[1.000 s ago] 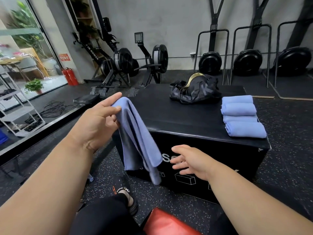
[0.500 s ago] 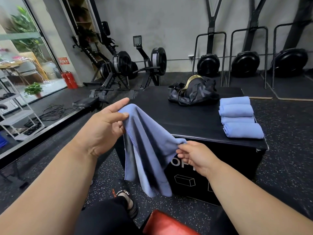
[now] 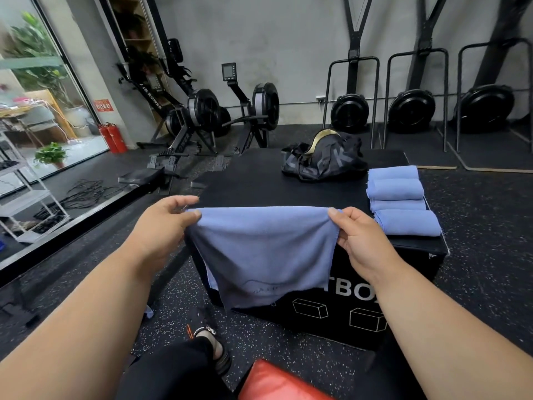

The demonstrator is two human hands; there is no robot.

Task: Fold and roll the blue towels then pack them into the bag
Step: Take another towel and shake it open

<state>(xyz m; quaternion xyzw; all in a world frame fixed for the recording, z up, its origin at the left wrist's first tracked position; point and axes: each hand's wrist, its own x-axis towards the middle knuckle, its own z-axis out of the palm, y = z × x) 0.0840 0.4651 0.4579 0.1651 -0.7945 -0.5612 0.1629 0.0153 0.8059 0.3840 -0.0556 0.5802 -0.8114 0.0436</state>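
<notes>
From where I sit watching, my left hand (image 3: 161,226) pinches the left top corner of the blue towel (image 3: 265,255), thumb over the front and fingers curled behind the edge. The towel hangs spread between both hands in front of the black box (image 3: 360,313), its top hem pulled nearly straight, the lower part drooping over the box's front face. I judge it light, soft and limp, with no stiffness of its own, so it will sag wherever I let go; the corners along the hem look like the best places to hold it for a clean fold. My right hand (image 3: 357,241) pinches the right top corner the same way, fingers closed on the cloth. Farther right, four rolled towels (image 3: 401,200) lie side by side on the box top, touching one another. Behind them and a little left sits the dark bag (image 3: 326,160), which looks open at the top.
</notes>
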